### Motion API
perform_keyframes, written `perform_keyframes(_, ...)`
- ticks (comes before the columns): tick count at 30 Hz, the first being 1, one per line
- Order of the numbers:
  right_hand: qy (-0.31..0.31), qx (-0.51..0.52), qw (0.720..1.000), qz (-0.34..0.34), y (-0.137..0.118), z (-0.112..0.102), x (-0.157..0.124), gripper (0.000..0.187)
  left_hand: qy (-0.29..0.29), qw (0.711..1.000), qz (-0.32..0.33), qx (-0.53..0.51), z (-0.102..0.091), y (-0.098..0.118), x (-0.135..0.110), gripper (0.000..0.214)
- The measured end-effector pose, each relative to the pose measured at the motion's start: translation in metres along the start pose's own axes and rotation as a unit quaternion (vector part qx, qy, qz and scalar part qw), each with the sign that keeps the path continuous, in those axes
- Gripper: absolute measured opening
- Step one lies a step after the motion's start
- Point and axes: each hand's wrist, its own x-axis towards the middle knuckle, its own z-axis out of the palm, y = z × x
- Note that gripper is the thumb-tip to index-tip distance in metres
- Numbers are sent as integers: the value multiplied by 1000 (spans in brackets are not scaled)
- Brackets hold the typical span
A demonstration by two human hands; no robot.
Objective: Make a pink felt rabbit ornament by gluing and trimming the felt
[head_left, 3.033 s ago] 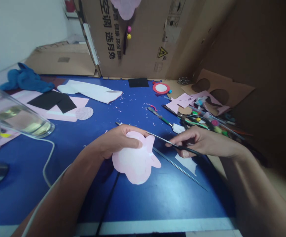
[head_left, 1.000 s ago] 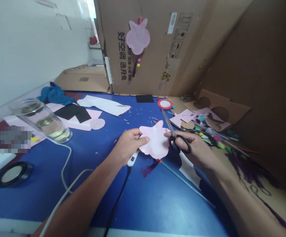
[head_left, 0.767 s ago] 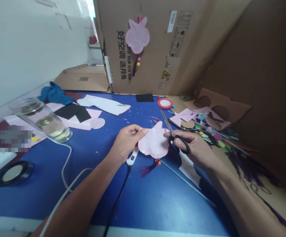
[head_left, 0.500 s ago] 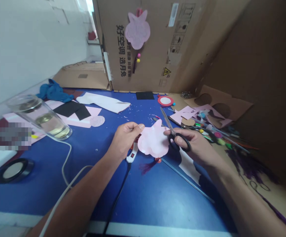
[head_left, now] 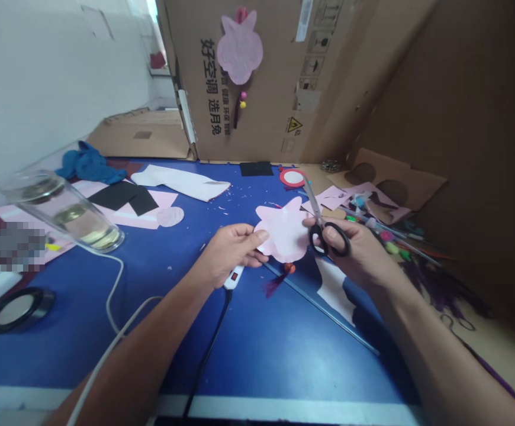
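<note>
Pink cutout (head_left: pixel 284 232) had shifted towards one o'clock.
Left fingers (head_left: pixel 258 239) pinched its nine-o'clock edge; right fingers (head_left: pixel 332 236) gripped scissors (head_left: pixel 314 203) at three (tips towards eleven). Outline-checking seemed in hand; the next move called for steadiness.

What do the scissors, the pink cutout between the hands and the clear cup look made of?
Scissors: blades grey and shiny, so metal; handles black, likely plastic.
Pink cutout: matte paper or card, judging by its thin, flat outline.
Clear cup: glossy, see-through glass or plastic; I can't tell which.
</note>
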Motion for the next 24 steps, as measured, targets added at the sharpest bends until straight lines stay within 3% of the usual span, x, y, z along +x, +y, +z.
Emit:
perform_keyframes(3,17,3,1000,-5,-2,0,1,67,-13,1000,-25,14,0,-2,0,30)
perform_keyframes(13,13,30,999,-9,0,-4,2,63,-24,999,-20,35,1,-2,-1,20)
perform_keyframes(24,14,25,1000,-10,0,-5,2,64,-23,1000,-19,10,1,0,-3,25)
